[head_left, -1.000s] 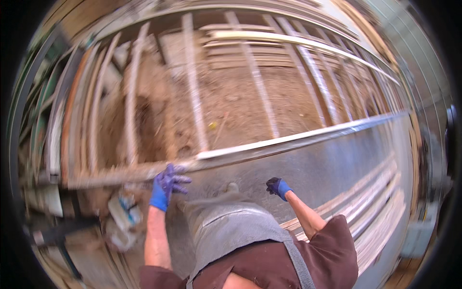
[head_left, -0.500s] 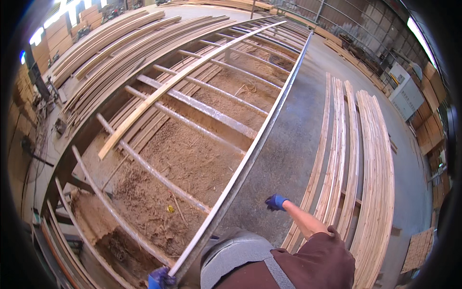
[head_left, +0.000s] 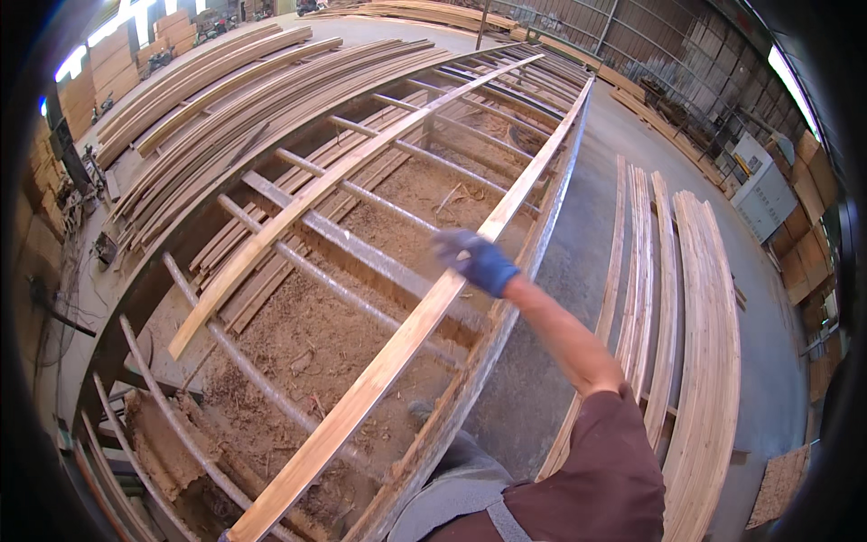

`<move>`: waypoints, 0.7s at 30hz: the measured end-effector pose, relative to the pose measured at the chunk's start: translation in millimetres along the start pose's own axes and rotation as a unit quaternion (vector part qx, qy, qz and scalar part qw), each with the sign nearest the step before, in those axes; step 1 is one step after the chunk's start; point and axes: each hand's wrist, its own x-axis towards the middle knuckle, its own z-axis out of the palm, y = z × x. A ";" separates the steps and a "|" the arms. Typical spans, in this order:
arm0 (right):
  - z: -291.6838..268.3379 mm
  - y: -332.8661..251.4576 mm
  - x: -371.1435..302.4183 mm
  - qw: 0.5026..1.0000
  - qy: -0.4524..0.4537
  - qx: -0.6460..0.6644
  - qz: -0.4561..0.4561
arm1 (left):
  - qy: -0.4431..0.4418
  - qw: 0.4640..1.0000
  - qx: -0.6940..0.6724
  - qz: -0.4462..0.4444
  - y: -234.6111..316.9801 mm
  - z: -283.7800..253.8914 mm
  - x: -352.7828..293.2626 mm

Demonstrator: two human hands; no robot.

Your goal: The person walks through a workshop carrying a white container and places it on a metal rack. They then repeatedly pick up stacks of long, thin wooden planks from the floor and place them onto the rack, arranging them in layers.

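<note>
Right hand point(head_left: 474, 260), blue-gloved, reached out over the plank point(head_left: 397, 348), touching or just above it; grip blurred, so I couldn't tell. Plank ran lengthwise away along the frame rail point(head_left: 506, 316). Left hand was unseen.

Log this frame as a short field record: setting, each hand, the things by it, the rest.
setting: timber workshop, concrete floor
right hand: blue glove, blurred, over the long pale wooden plank; contact unclear
left hand: not in view
plank: lies lengthwise on the grey metal slatted frame
below frame: sawdust
rest: stacked long pale boards at the right
</note>
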 end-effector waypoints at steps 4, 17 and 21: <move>59.6 23.1 58.5 0.822 -0.484 -0.256 0.157 | 0.035 0.997 0.074 -0.010 -21.2 13.0 2.2; 73.0 -23.7 85.0 0.836 -0.452 -0.313 0.000 | 0.012 0.930 0.366 0.001 -6.9 25.1 22.1; 79.7 -20.4 114.8 0.855 -0.400 -0.331 0.003 | 0.032 0.956 0.284 0.066 5.4 19.8 38.0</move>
